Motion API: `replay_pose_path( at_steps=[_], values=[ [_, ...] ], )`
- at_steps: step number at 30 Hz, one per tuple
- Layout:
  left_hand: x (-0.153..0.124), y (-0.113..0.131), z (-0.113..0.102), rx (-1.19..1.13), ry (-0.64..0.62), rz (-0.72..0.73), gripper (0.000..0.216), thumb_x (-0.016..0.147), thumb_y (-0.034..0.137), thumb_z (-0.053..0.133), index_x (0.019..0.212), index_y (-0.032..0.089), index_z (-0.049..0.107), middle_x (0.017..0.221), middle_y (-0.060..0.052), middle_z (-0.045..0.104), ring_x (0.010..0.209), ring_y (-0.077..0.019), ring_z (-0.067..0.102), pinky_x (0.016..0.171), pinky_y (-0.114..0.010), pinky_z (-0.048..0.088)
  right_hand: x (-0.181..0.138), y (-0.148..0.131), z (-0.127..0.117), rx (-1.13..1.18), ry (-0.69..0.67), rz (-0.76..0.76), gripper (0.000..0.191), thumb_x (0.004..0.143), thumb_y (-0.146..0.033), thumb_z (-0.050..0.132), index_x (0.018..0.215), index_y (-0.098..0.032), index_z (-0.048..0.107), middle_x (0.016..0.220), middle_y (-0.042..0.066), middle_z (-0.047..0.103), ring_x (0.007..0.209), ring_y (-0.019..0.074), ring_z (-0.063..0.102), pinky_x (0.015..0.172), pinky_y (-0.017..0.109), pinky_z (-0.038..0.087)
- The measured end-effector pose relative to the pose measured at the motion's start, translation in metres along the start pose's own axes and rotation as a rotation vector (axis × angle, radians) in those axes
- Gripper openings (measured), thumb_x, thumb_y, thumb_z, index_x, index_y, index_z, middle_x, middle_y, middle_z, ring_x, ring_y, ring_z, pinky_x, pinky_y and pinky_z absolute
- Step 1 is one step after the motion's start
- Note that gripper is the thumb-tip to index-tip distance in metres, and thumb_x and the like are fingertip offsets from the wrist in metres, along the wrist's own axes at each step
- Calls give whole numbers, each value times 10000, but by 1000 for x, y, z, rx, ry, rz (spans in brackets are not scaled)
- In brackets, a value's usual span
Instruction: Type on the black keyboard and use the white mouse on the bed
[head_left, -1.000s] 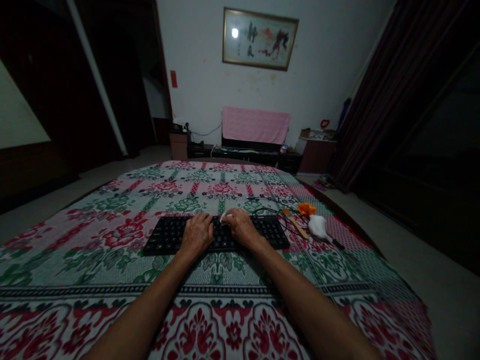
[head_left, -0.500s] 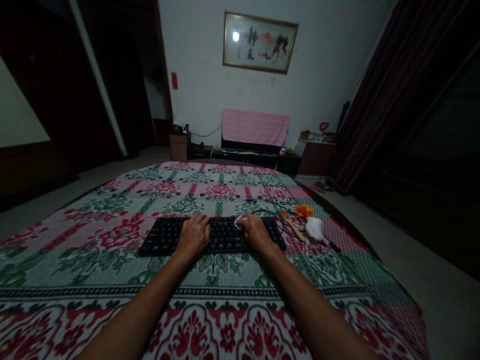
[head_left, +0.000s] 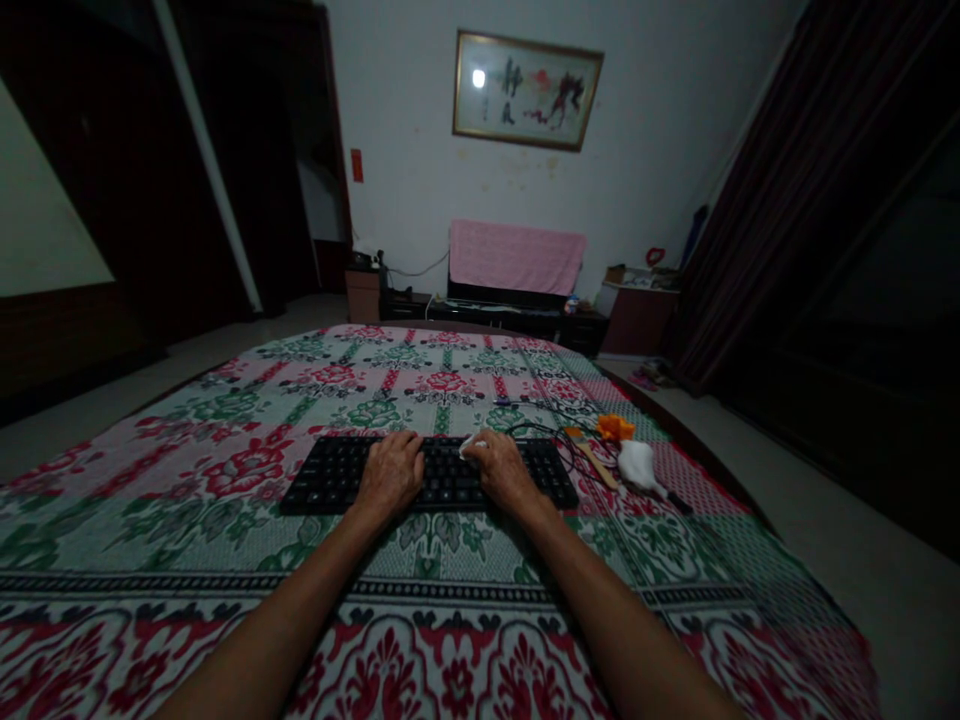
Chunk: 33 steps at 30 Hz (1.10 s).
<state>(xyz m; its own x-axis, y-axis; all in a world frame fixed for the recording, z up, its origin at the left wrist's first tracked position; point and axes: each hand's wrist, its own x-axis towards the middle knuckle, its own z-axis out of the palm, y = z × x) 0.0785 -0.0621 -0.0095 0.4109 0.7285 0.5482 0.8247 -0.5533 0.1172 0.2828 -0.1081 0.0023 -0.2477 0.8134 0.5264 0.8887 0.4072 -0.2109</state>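
Note:
A black keyboard (head_left: 450,480) lies on the flowered cloth in front of me. My left hand (head_left: 391,472) rests palm down on it left of the middle, its fingers laid over the keys toward the far edge and the thumb to the right. My right hand (head_left: 504,468) is over the right half, fingers bent around a small white wipe (head_left: 472,447). The wipe, tissue or cloth, is pinched at the fingertips against the upper keys. Part of the wipe and the keys beneath both hands are hidden.
Right of the keyboard lie a flat wooden-handled brush (head_left: 595,460), an orange cloth (head_left: 615,427), a white fluffy bundle with a dark handle (head_left: 637,465) and a black cable (head_left: 536,428). The patterned tablecloth (head_left: 427,550) covers the table. Beyond stands a low cabinet with a pink towel (head_left: 517,257).
My right hand has moved slightly left along the keyboard with the wipe. My left hand stays at the same place on the keys. The whole view has shifted a little.

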Motion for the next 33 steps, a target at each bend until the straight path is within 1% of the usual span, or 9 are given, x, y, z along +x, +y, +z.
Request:
replay_pose_path(
  at_steps=[4, 7, 13, 17, 20, 24, 28, 30, 33],
  values=[
    [0, 0, 1, -6, -6, -5, 292, 865, 228, 443, 1080, 174, 633, 1169, -116, 623, 1097, -251, 550, 930, -398, 417, -5, 10, 0, 23, 56, 48, 315, 791, 4, 459, 910, -192, 676, 929, 72, 631, 900, 185, 535, 820, 325, 406],
    [0, -1, 1, -27, 8, 1, 288, 862, 222, 445, 1077, 176, 631, 1162, -112, 627, 1095, -252, 554, 929, -406, 420, -6, 14, 1, 108, 127, 24, 342, 769, 24, 432, 909, -187, 661, 921, 67, 632, 903, 180, 544, 841, 329, 423],
    [-2, -2, -4, -101, 136, 38, 284, 857, 196, 447, 1080, 162, 619, 1189, -129, 621, 1123, -275, 551, 959, -462, 411, -2, 3, -2, 277, 217, -4, 365, 766, -2, 397, 982, -175, 635, 925, 80, 628, 905, 185, 560, 837, 328, 460],
    [-1, 4, -7, -295, 168, 97, 330, 843, 234, 495, 1150, 161, 593, 1224, -129, 611, 1151, -263, 549, 1000, -466, 415, 0, -9, -6, 335, 194, 7, 415, 731, 5, 379, 1018, -166, 626, 954, 83, 633, 920, 186, 572, 857, 327, 461],
    [0, 11, -7, -494, 116, 167, 417, 810, 266, 549, 1217, 174, 555, 1282, -115, 581, 1195, -231, 531, 1028, -420, 423, 1, -17, -8, 398, 177, 16, 384, 758, -27, 373, 1004, -171, 630, 939, 73, 639, 890, 176, 591, 841, 315, 469],
    [0, 20, -7, -647, 73, 167, 480, 773, 252, 578, 1241, 160, 538, 1279, -119, 586, 1205, -218, 530, 1033, -391, 424, 3, -27, -11, 520, 151, 49, 311, 805, -94, 381, 972, -179, 629, 944, 54, 662, 911, 163, 614, 859, 299, 467],
    [1, 24, -14, -716, 84, 89, 292, 779, 230, 562, 1055, 175, 640, 1166, -92, 652, 1112, -201, 588, 984, -353, 451, 3, -36, -15, 584, 104, 124, 274, 823, -154, 409, 993, -190, 620, 980, 34, 676, 925, 157, 623, 855, 281, 467],
    [3, 25, -19, -721, 69, 46, 195, 790, 221, 548, 942, 192, 668, 1037, -59, 694, 996, -181, 627, 912, -318, 479, 2, -39, -15, 580, 105, 176, 263, 830, -188, 432, 1020, -191, 613, 955, 27, 683, 869, 158, 630, 811, 271, 476],
    [4, 24, -24, -709, 40, 5, 167, 797, 203, 529, 873, 201, 678, 879, -20, 708, 833, -154, 640, 808, -277, 489, 2, -42, -16, 550, 94, 221, 245, 833, -225, 462, 1021, -189, 615, 881, 18, 685, 764, 153, 623, 721, 253, 478]
  ],
)
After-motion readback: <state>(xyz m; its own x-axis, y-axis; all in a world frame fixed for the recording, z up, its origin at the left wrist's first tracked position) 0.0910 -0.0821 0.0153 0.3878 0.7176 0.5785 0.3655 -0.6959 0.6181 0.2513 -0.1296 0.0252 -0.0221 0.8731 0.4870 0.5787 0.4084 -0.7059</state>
